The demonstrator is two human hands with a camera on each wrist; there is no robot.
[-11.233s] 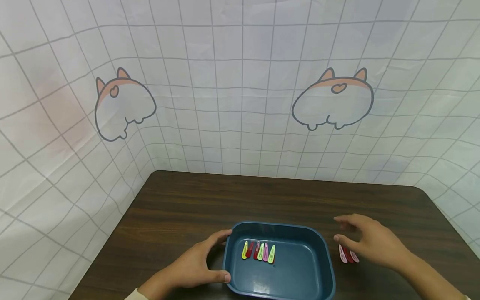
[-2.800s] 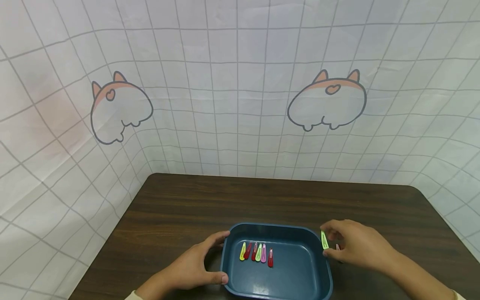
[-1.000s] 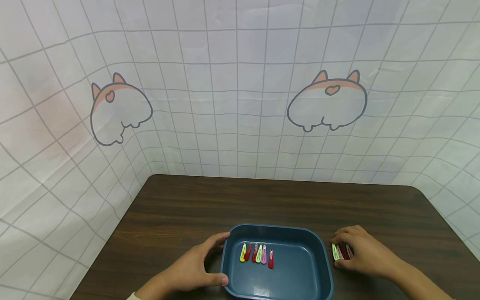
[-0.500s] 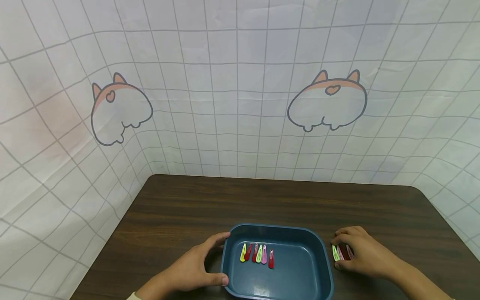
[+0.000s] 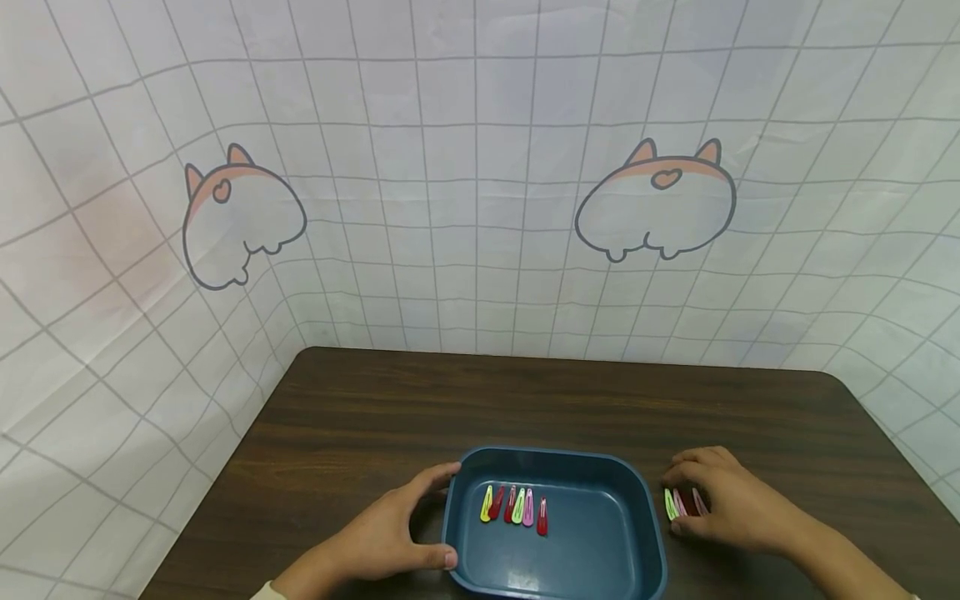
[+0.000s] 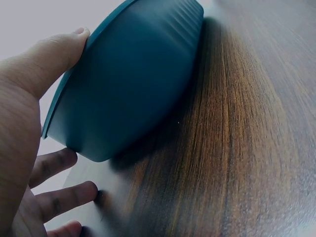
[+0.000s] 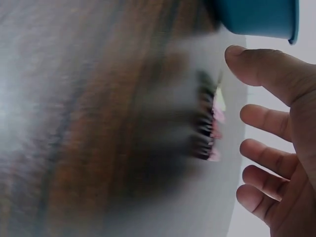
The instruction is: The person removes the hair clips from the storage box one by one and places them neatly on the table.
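In the head view, my left hand (image 5: 382,529) spans the left side of a blue tray (image 5: 558,452), thumb and index finger touching its rim. The left wrist view has the thumb on the rim of the tray (image 6: 123,84), other fingers spread near the table. Inside lies a row of snap hair clips: yellow, red, green and pink, with a red hair clip (image 5: 542,517) at its right end. My right hand (image 5: 738,504) hovers with bent fingers over a light green hair clip (image 5: 671,505) and pink clips (image 5: 679,503) on the table, partly hidden. The right wrist view shows the fingers apart from them.
A dark wooden table (image 5: 450,400) carries everything. Behind it hangs a white gridded curtain (image 5: 480,250) with cartoon prints. The tray's right wall stands just left of the right-hand clips.
The light green clip, earlier in the tray's row and then pinched at the tray's right edge, now lies on the table by the other clips. Over the last second both hands have barely moved.
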